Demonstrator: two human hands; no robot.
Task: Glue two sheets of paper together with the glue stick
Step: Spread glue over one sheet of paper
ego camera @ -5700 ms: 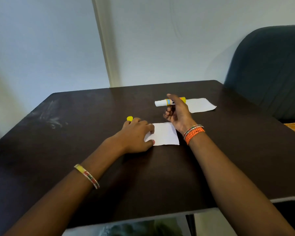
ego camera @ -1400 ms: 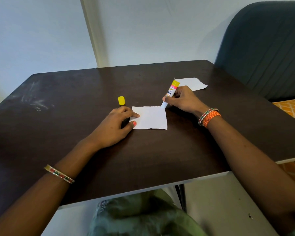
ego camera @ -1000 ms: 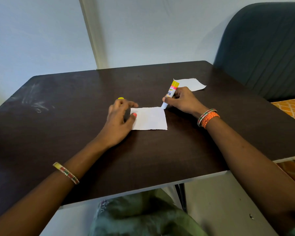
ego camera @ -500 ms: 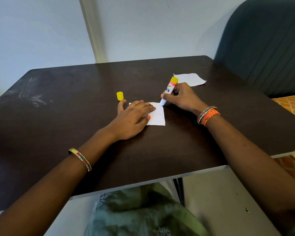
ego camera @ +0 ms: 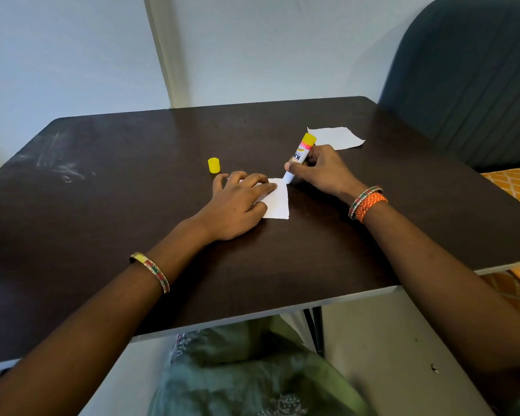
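A small white sheet of paper (ego camera: pixel 278 202) lies on the dark table (ego camera: pixel 132 181). My left hand (ego camera: pixel 237 202) rests flat on it with fingers spread, covering most of the sheet. My right hand (ego camera: pixel 320 172) grips the glue stick (ego camera: pixel 299 159), a white tube with a yellow end, tilted with its tip down on the sheet's far right corner. A second white sheet (ego camera: pixel 335 138) lies further back on the right, just behind my right hand. The yellow cap (ego camera: pixel 213 165) stands on the table beyond my left hand.
A dark blue padded chair back (ego camera: pixel 469 76) rises at the right of the table. The pale wall stands right behind the far edge. The table's front edge runs close to my lap, and whitish smears mark the far left of the tabletop.
My left hand slid from the sheet's left edge further onto the paper and now covers most of it. My right hand keeps the glue tip at the far right corner.
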